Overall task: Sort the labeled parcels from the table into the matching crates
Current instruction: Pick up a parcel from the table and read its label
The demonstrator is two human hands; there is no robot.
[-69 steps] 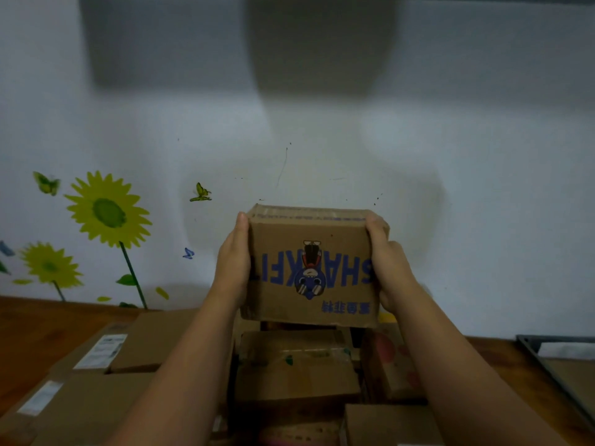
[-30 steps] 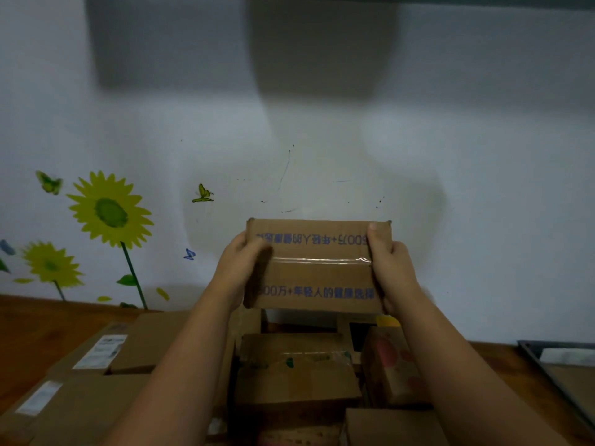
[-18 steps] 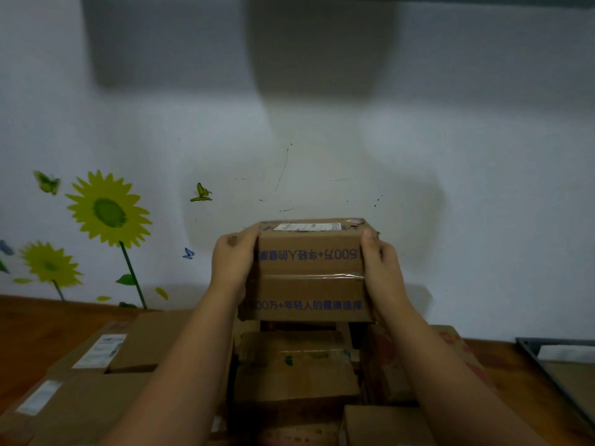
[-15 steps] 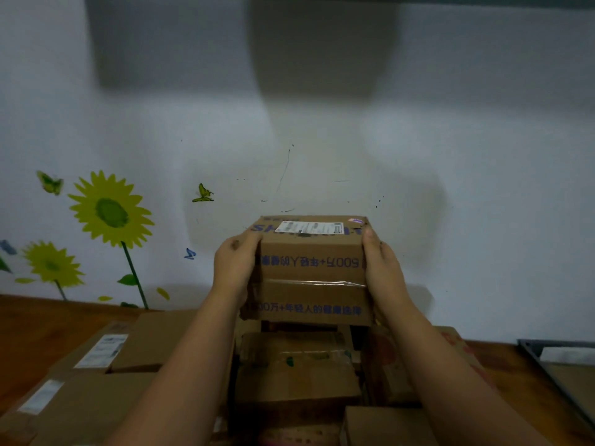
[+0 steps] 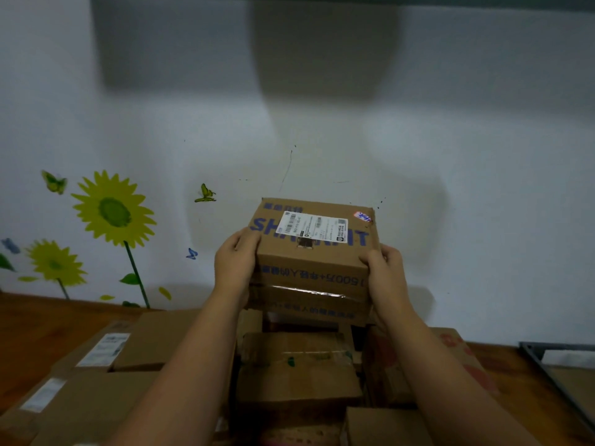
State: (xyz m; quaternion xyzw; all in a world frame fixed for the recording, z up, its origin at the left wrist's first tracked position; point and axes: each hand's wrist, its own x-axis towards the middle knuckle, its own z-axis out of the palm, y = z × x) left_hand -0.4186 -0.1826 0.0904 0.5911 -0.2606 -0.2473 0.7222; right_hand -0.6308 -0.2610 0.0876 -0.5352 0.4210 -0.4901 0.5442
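The left hand (image 5: 236,263) and the right hand (image 5: 384,273) hold a brown cardboard parcel (image 5: 314,262) by its sides, up in the air above other boxes (image 5: 299,371) on the table (image 5: 35,326). A white label (image 5: 314,227) faces up.

Brown cardboard parcel (image 5: 314,252) with blue lettering and white label (image 5: 314,227); yellow sunflower decals (image 5: 112,210) on white wall (image 5: 450,156).

Stacked parcels (image 5: 299,375) crowd the table (image 5: 38,320); the wall (image 5: 322,123) blocks beyond.
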